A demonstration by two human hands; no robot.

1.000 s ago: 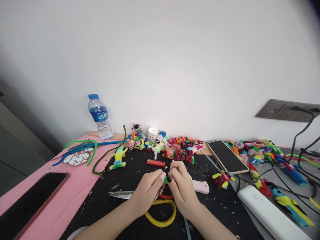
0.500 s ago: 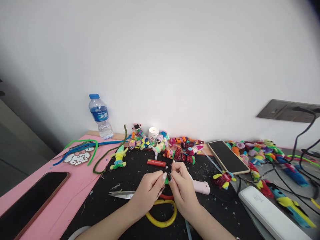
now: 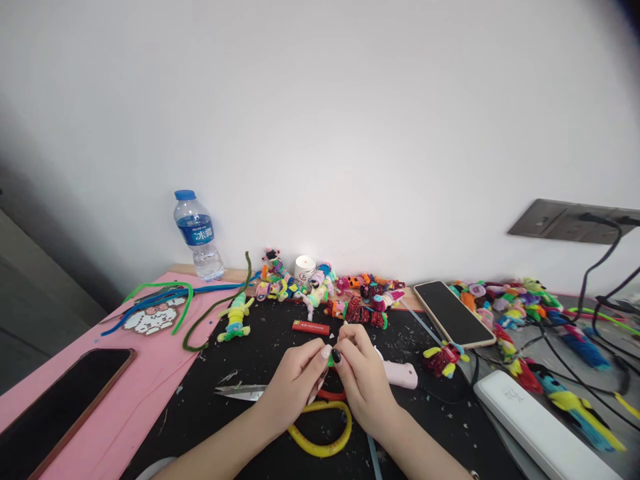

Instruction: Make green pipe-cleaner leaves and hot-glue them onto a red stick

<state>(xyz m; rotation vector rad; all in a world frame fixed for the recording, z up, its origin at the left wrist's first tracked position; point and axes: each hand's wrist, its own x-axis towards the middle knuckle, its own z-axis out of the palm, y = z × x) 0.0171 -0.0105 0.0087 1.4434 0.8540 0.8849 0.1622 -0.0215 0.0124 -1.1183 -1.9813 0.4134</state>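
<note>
My left hand (image 3: 300, 377) and my right hand (image 3: 363, 377) meet over the black mat, thumbs and fingers pinched together. Between their fingertips shows a small bit of green pipe cleaner (image 3: 331, 361); the rest of it is hidden. Below them lie scissors (image 3: 321, 449) with a yellow and red handle, blades pointing left from under my left wrist. A pale pink glue gun (image 3: 401, 375) rests just right of my right hand, partly covered by it. Beyond my fingertips is a red lighter (image 3: 310, 327).
Pipe-cleaner figures (image 3: 355, 310) line the wall around a white candle (image 3: 305, 268). A yellow-green figure (image 3: 235, 319), loose pipe cleaners (image 3: 150, 303), a bottle (image 3: 195, 233) and a phone (image 3: 65, 407) are left. Right are another phone (image 3: 455, 313), a power bank (image 3: 540, 423) and cables.
The view has shifted very slightly. Both hands keep pinching at the green pipe cleaner, with only small finger movement.
</note>
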